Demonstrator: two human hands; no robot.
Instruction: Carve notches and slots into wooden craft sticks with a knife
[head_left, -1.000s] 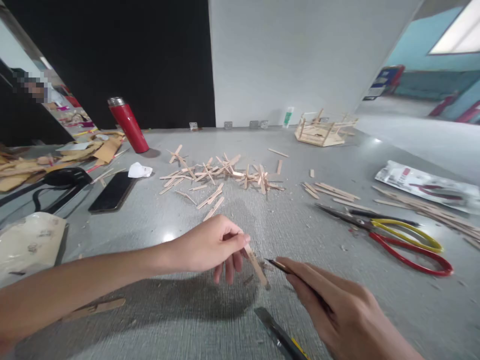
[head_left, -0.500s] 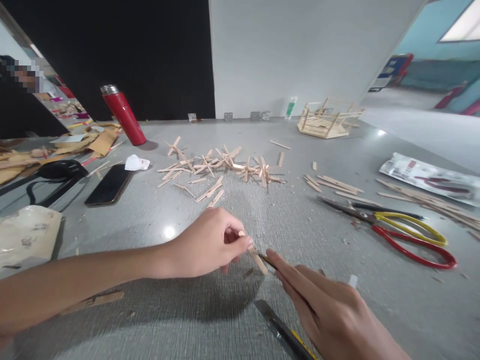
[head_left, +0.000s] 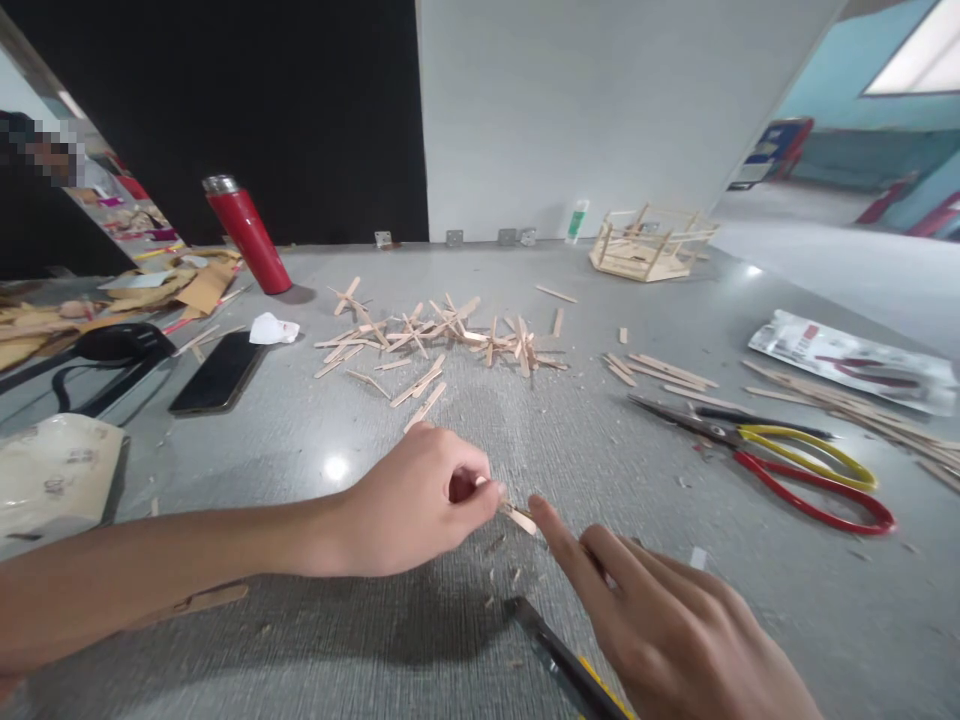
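Two hands are working close together above the grey table (head_left: 300, 660): the left hand (head_left: 424, 500) is pinching a wooden stick (head_left: 523, 520) between thumb and fingers, while the right hand (head_left: 660, 620) is extending its index finger beside the stick's free end; whether its other fingers are gripping anything, I cannot tell. Nearer, a cutter (head_left: 564, 655) is lying beside small shavings (head_left: 516, 574). Rightward, red-and-yellow-handled snips (head_left: 721, 434) are resting. Farther off, loose sticks (head_left: 457, 322) are sprawling, and a red bottle (head_left: 247, 236) is standing.
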